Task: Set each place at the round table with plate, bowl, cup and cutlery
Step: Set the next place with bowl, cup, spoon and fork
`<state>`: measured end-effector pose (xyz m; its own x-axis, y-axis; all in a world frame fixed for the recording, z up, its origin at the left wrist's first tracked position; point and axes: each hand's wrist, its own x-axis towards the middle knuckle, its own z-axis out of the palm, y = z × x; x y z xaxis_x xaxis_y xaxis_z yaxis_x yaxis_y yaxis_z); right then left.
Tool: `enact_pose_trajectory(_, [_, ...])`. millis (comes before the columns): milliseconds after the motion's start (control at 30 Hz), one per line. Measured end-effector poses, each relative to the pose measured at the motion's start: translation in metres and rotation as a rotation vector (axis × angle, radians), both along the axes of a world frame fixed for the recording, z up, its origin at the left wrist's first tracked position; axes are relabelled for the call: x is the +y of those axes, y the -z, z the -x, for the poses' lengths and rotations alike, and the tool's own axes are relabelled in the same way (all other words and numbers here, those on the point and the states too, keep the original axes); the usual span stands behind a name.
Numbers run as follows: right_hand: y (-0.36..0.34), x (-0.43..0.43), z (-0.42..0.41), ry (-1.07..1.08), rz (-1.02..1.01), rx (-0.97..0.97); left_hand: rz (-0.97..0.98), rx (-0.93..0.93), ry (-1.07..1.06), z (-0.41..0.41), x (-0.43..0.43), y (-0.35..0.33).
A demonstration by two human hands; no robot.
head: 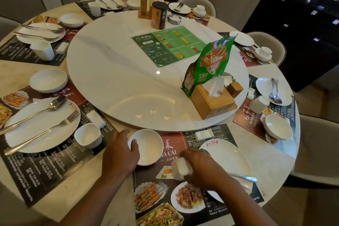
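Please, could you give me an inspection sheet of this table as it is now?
Surface: round table with paper placemats; white turntable in the middle.
Job's things: bowl, cup, plate and a cutlery handle at the nearest place.
Clutter: green bag, tissue box, tin, menu card on the turntable.
Hands: left hand grips the bowl's rim; right hand holds the cup.
Cables: nothing seen.
Surroundings: chairs around the table; dark cabinet at right.

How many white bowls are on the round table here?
7 white ceramic bowls: one nearest, two on the left, two at the far side, two on the right. Others may be hidden.
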<state>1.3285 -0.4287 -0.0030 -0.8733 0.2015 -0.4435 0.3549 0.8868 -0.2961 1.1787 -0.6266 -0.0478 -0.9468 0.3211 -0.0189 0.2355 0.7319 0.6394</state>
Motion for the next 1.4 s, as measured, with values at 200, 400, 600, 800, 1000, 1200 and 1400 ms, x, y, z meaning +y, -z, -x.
enact_pose_trajectory(200, [0.001,0.020,0.031,0.029,0.007,0.071,-0.100,0.104,0.070,-0.030,0.003,-0.009])
enact_pose_trajectory(400, [-0.001,0.029,0.046,0.010,0.038,0.072,-0.139,0.107,0.153,-0.079,0.020,-0.005])
enact_pose_trajectory(600, [-0.002,0.075,0.011,0.182,0.144,0.208,-0.180,-0.231,0.075,-0.131,0.058,0.005])
enact_pose_trajectory(800, [0.026,0.164,-0.069,0.400,-0.074,0.101,-0.167,-0.673,-0.016,-0.170,0.106,0.013])
enact_pose_trajectory(1000, [0.046,0.174,-0.098,0.403,-0.007,0.084,-0.195,-0.643,-0.132,-0.191,0.124,0.011])
enact_pose_trajectory(1200, [0.053,0.148,-0.113,0.388,0.068,0.141,-0.175,-0.536,-0.183,-0.191,0.097,0.009])
enact_pose_trajectory(1400, [0.064,0.113,-0.122,0.342,0.077,0.156,-0.162,-0.433,-0.176,-0.187,0.069,0.004])
